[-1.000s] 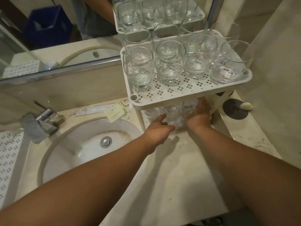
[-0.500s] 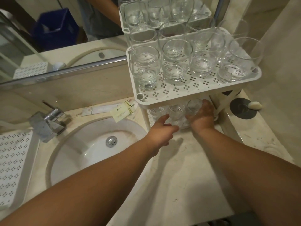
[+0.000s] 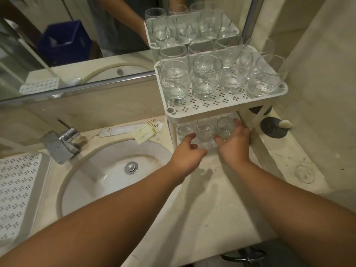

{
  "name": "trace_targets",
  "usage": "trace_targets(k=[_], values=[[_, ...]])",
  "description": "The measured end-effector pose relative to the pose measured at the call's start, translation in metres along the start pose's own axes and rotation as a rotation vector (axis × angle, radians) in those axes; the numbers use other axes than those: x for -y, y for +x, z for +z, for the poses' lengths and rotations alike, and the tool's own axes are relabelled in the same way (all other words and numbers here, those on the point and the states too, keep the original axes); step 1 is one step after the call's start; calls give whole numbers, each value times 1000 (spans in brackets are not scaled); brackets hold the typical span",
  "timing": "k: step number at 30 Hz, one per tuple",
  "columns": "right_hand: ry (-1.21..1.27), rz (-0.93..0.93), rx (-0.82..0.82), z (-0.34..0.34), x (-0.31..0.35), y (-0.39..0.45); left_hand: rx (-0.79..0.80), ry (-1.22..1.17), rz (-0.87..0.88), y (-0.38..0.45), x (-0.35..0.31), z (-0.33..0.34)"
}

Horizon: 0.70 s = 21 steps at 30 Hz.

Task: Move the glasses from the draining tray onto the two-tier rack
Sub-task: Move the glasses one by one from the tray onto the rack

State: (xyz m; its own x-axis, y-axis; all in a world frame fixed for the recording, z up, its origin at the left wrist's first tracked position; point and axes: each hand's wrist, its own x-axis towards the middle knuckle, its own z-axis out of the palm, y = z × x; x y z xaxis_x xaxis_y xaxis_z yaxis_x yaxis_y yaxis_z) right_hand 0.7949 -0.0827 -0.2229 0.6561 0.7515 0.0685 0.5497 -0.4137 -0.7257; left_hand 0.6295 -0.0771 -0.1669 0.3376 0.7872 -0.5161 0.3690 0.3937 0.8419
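Note:
The white two-tier rack [image 3: 227, 110] stands on the counter beside the mirror. Its top tier carries several clear glasses [image 3: 206, 78]. On the lower tier, under the top shelf, stand three more glasses [image 3: 204, 130], partly hidden. My right hand [image 3: 234, 143] reaches into the lower tier, thumb and fingers curved round the right-hand glass [image 3: 224, 128]. My left hand [image 3: 187, 151] hovers at the tier's front with relaxed, spread fingers, holding nothing, its fingertips close to the left glass [image 3: 184, 131]. At the far left lies the white perforated draining tray [image 3: 17, 189]; no glass shows on its visible part.
A round sink [image 3: 115, 170] with a chrome tap [image 3: 61, 143] lies between tray and rack. Paper sachets [image 3: 146, 132] rest behind the sink. A dark round disc with a small soap [image 3: 285, 124] sits right of the rack, near the wall. The mirror reflects the glasses.
Both hands have drawn back a little from under the top shelf, so the lower-tier glasses show more. The view has shifted slightly left.

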Motion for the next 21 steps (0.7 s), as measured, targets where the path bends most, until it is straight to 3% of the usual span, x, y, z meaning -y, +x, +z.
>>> trace_targets(k=[10,21], values=[[110,-147,-37,-40,61,-85,10,-2,170,-55,-2,-33],[55,-210,16,-25,98,-152,-38,-21,217,-94,28,-83]])
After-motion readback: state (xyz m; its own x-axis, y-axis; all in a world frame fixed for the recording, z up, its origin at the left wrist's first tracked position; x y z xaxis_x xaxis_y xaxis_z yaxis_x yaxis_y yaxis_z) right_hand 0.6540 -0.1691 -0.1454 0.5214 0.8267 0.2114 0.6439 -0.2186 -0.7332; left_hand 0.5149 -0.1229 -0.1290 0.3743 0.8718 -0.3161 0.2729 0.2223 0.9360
